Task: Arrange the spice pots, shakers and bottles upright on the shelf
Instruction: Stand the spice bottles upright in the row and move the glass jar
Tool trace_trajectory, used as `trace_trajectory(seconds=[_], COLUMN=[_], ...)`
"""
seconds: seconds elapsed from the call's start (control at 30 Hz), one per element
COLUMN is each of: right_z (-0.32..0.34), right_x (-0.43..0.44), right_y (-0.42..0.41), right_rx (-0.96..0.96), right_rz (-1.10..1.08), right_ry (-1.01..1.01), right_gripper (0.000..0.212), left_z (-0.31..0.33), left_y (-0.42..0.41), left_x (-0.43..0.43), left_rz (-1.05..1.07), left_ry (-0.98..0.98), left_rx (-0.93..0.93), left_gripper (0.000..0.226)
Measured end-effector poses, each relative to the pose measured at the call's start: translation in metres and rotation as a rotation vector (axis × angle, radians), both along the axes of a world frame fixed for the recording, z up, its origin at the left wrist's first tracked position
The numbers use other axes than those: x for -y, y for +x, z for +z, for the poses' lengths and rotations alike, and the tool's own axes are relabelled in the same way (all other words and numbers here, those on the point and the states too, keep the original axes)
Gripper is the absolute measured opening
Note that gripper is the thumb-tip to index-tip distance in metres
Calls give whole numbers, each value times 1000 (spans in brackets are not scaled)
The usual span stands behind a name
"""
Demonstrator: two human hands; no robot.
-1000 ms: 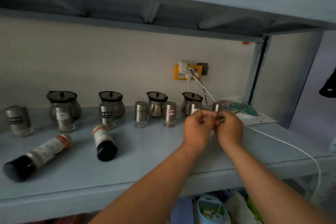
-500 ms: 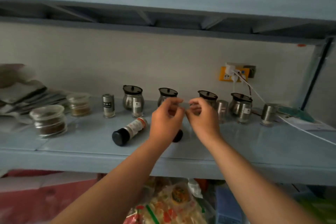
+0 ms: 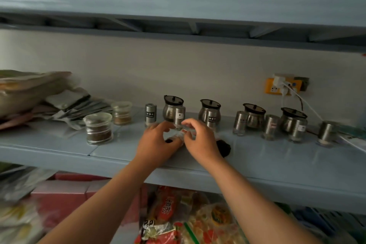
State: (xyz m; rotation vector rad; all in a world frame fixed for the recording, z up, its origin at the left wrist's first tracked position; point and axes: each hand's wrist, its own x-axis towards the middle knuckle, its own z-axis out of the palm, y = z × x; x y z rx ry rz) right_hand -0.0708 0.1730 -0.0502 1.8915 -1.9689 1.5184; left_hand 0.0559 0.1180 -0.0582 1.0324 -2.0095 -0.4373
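shelf (image 3: 277, 156): pale blue, smooth, faint sheen | shakers (image 3: 270, 127): brushed metal, satin | pots (image 3: 204, 115): shiny metal, dark plastic lids | jars (image 3: 98, 128) toward shelf's left end: clear, glossy | bags (image 3: 168, 214) below: crinkled glossy plastic

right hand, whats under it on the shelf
A black cap sticks out past the right hand on the shelf. Whatever it caps is hidden by the hand and wrist.

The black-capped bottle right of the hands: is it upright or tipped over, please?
Tipped: the black-capped bottle lies on the shelf, cap toward the front edge.
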Motion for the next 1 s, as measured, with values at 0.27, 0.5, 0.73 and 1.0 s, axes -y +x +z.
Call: trace_trajectory(seconds=[0.27,0.5,0.73,1.0], right_z=[-16,-14,-18,-23], right_x=[2,4,9,14], right_y=[11,7,2,-3], right_rx=[-79,-110,-94,-29], right_rz=[18,40,0,-35], right_ry=[68,173,183,124], right_gripper=[50,58,58,52], left_z=[-4,-12,-15,-14], left_y=[10,9,6,9], left_x=[3,9,10,0], left_rz=[-74,-133,-120,-96], left_ry=[47,148,115,-22], left_rx=[-58,17,71,-75], left_gripper=[37,49,50,43])
